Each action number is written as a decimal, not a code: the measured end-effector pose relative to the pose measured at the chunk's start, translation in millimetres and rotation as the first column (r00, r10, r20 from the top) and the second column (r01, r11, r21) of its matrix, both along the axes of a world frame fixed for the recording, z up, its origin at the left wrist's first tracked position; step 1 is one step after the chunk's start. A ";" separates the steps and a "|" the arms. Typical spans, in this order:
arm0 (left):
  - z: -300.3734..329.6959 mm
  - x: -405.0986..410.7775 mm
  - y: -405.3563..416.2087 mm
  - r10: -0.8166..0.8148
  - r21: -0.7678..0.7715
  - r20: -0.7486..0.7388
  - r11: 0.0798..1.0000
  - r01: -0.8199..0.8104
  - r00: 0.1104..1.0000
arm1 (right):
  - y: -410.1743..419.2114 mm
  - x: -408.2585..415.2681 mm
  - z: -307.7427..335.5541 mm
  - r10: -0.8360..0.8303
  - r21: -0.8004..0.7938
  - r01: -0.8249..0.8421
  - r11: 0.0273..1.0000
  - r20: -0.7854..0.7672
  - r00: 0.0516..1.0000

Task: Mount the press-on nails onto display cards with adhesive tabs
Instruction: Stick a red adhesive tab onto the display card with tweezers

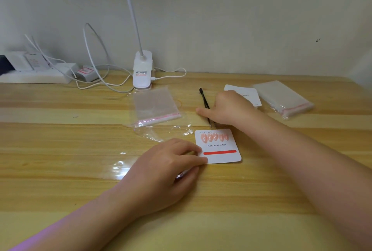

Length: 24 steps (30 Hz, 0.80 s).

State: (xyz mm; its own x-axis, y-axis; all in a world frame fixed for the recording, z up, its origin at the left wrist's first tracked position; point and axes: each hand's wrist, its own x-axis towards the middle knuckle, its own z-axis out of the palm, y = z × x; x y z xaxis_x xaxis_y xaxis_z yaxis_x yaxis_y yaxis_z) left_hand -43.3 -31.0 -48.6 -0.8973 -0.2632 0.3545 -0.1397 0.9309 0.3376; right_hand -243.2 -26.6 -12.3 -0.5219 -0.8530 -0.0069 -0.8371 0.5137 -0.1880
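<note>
The display card [218, 147] lies flat at the centre of the frame, five pink press-on nails [215, 137] in a row along its upper edge and a red strip below the printed words. The left hand [167, 168] pinches the card's lower left corner, its fingers [198, 160] together on the edge. Just above the card the right hand [227, 109] rests over black tweezers [205, 105], one finger stretched left; whether it grips them I cannot tell. A clear bag [156, 105] lies upper left of the card, with loose film [161, 132] between. To the upper right sit a blank card [244, 93] and a packet of bags [281, 98], well apart from the hands. The wooden surface [60, 150] is bare across the lower frame. A clip lamp [142, 71], cables and a power strip [36, 74] stand along the pale wall at upper left.
</note>
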 end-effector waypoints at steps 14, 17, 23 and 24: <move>-2.9 0.4 -1.9 0.009 0.030 0.002 1.000 -0.010 1.000 | 68.1 14.0 8.2 0.446 -0.514 0.384 0.767 0.857 0.258; -2.0 1.0 -0.6 0.006 0.052 0.016 0.999 -0.007 1.000 | 92.4 28.6 -5.0 0.475 -0.617 0.340 0.710 0.775 0.416; -3.5 2.0 -1.3 0.019 0.059 0.029 0.998 -0.021 0.999 | 108.6 35.0 -23.3 0.358 -0.586 0.097 0.804 0.608 0.708; -3.9 1.8 -1.6 0.021 0.059 0.028 0.998 -0.023 0.999 | 108.9 34.8 -24.7 0.357 -0.577 0.053 0.815 0.573 0.738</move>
